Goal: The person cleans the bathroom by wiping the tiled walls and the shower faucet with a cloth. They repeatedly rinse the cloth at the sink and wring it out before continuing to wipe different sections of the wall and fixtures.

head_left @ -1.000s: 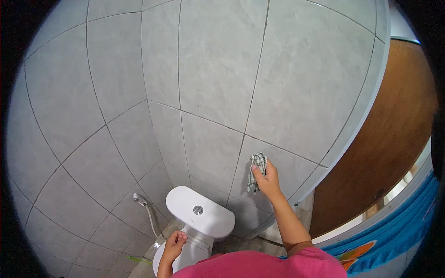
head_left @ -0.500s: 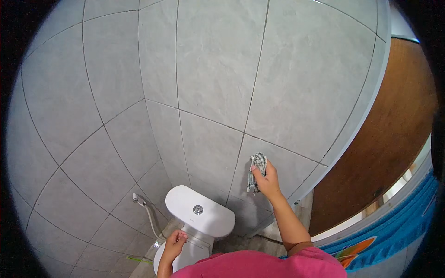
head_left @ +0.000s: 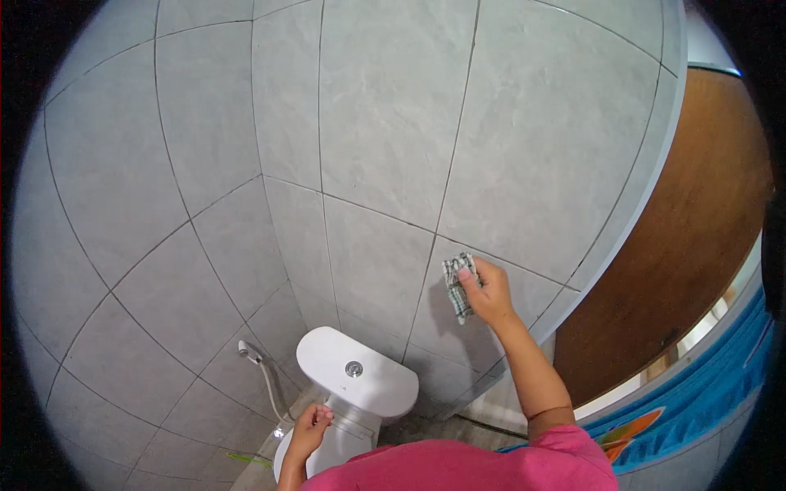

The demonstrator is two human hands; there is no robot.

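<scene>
My right hand (head_left: 491, 293) is closed on a small checked cloth (head_left: 458, 304), green-grey and white, with the thumb pressed over it. The folded cloth hangs down from the grip in front of the grey tiled wall (head_left: 381, 237), just right of a vertical grout line. A shadow falls on the tiles beside it; whether it touches them I cannot tell. Lower left, my left hand (head_left: 311, 427) hovers above the white toilet (head_left: 327, 456), its fingers curled in and nothing visible in them. Behind it stands the toilet's cistern (head_left: 385, 385), with a round chrome flush button (head_left: 354, 369) on top.
A white bidet sprayer (head_left: 250, 352) with its hose hangs on the left wall. At the right are a brown door (head_left: 655, 237) and a blue patterned fabric (head_left: 696, 409). A thin green item (head_left: 246, 458) lies beside the toilet.
My right hand has moved slightly up and right along the wall with the cloth, which is bunched differently. My left hand stays curled over the toilet. The view has shifted a little.
</scene>
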